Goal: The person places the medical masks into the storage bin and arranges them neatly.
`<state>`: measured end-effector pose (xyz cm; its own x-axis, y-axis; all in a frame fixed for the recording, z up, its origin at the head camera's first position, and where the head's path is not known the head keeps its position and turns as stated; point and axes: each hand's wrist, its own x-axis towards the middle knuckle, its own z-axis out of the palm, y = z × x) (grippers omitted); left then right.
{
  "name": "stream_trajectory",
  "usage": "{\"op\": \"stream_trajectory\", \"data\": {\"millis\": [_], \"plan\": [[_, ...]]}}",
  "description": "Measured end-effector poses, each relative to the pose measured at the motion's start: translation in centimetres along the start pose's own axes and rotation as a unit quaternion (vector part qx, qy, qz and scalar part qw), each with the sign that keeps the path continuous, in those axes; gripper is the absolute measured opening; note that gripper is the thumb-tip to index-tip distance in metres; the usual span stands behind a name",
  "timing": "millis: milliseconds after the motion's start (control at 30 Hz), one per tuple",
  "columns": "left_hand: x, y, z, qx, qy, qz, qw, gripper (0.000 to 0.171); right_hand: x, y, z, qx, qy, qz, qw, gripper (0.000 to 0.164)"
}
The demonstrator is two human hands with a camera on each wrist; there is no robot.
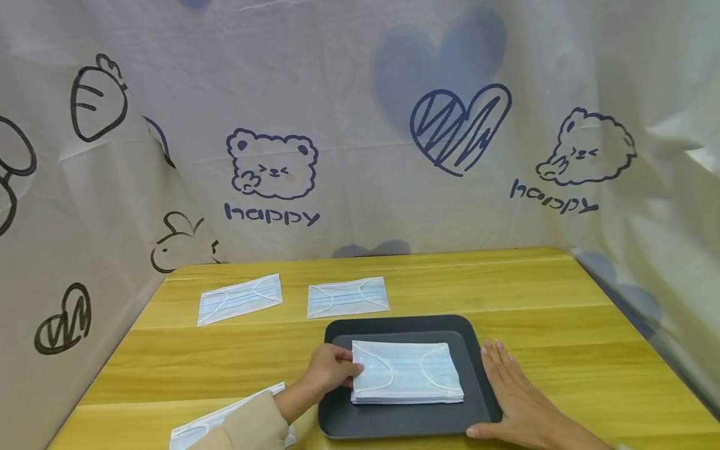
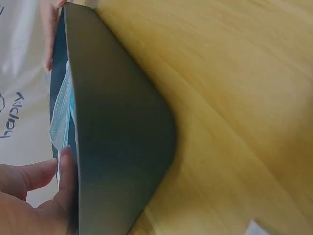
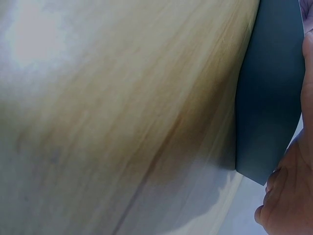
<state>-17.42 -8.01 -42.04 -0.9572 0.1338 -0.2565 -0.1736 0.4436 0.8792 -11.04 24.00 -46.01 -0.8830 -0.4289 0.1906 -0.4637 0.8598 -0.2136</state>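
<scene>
A dark grey tray [image 1: 405, 427] sits on the wooden table, holding a neat stack of pale blue face masks [image 1: 407, 369] with white ear loops. At the left end of the stack, my left hand [image 1: 329, 370] pinches the edge of the top mask between thumb and fingers. Whether it grips more than one mask is hard to tell. My right hand [image 1: 520, 397] rests along the tray's right rim, fingers straight and thumb spread to the near corner. From the left wrist, the tray's outer wall [image 2: 117, 117] hides most of the masks [image 2: 61, 117].
Two single masks lie flat behind the tray, one at far left [image 1: 240, 300] and one nearer the middle [image 1: 349, 297]. Another mask [image 1: 194, 432] at front left is partly covered by my left sleeve [image 1: 247, 425]. A printed cloth [image 1: 360, 125] hangs around the table.
</scene>
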Motion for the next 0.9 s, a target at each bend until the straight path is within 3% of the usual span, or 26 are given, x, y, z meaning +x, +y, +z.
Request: {"op": "stream_trajectory", "data": {"millis": [133,267,367,533,600,767,900], "plan": [[-0.1,0.1,-0.2,0.035,-0.006,0.021,0.9991,0.026,0.0,0.1,0.0,0.006,-0.002,0.002,1.000,0.118],[-0.3,0.0,-0.4,0.073,-0.007,0.070,0.9948,0.018,-0.1,0.1,0.1,0.018,-0.006,0.011,1.000,0.118],[-0.3,0.0,-0.6,0.111,-0.002,0.124,0.9860,0.006,-0.1,0.0,0.0,0.028,-0.011,0.020,0.999,0.118],[-0.6,0.2,-1.1,0.166,0.023,0.183,0.9687,0.011,-0.1,-0.1,-0.1,0.035,-0.020,0.034,0.999,0.118],[-0.7,0.3,-1.4,0.165,0.030,0.197,0.9659,0.019,0.0,-0.1,-0.1,0.036,-0.021,0.036,0.999,0.118],[-0.5,0.4,-2.0,0.122,0.037,0.238,0.9628,0.017,0.1,-0.1,-0.2,0.035,-0.020,0.036,0.999,0.118],[-0.1,0.4,-2.5,0.091,0.052,0.246,0.9636,0.015,0.1,-0.1,-0.2,0.033,-0.018,0.029,0.999,0.118]]}}
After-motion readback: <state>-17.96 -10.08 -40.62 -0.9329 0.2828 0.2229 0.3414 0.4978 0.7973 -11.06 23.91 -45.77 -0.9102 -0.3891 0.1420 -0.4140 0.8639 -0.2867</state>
